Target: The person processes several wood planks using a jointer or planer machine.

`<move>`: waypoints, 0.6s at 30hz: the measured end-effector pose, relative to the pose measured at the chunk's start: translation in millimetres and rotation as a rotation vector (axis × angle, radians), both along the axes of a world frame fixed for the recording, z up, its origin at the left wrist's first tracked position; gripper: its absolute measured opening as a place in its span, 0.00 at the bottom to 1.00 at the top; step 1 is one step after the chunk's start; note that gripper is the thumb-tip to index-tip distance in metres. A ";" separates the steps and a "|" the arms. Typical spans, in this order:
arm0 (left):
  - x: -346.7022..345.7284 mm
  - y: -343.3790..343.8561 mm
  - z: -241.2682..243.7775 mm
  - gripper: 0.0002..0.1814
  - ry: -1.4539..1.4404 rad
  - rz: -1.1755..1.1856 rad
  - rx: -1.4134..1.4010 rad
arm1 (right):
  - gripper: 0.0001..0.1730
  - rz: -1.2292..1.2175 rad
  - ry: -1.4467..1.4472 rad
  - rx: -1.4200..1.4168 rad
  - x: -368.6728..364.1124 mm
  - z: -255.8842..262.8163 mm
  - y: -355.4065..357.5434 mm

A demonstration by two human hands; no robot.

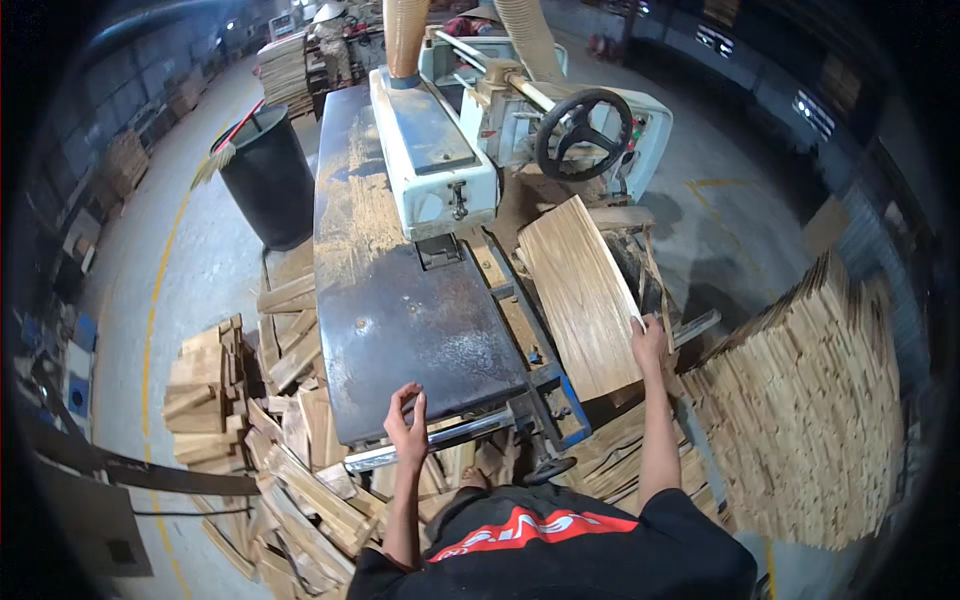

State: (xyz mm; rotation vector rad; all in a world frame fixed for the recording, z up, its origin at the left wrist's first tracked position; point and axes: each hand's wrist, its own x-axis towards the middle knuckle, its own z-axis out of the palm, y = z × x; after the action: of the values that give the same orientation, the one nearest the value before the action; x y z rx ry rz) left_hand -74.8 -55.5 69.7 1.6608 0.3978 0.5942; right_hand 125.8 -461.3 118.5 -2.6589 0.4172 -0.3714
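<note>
My right hand [649, 343] grips the near right edge of a wide, flat wooden board [581, 300]. The board lies tilted to the right of the table saw's rail [525, 337], its far end close to the machine's handwheel side. Above the near edge of the dark metal saw table [420, 330], my left hand [407, 424] is raised with thumb and fingers curved apart and nothing between them. A white blade housing [446, 187] sits over the far part of the table, where sawdust is spread. Any blade beneath it is hidden.
A black handwheel [583, 135] stands beyond the board. Offcuts [315, 495] heap along the table's left and near sides. At right rises a tall stack of thin wooden strips [802, 405]. A dark bin [266, 180] with a broom is at left. A person [330, 45] stands behind.
</note>
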 end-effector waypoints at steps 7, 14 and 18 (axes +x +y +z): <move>23.1 -47.8 -18.8 0.10 -0.082 -0.075 -0.012 | 0.16 0.033 -0.109 0.241 -22.7 23.0 -12.7; 37.3 -81.0 10.6 0.23 -0.040 -0.550 -1.089 | 0.13 0.280 0.043 1.049 -72.4 -28.1 27.6; 47.5 -66.0 -5.3 0.14 0.146 -0.203 -0.806 | 0.11 0.390 0.127 1.062 -96.5 -68.2 97.8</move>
State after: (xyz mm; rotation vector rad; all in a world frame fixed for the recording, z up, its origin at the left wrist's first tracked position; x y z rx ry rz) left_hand -27.2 -121.6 64.4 0.9491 0.4856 0.1174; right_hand 29.4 -363.5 50.3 -1.6557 0.0670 0.1335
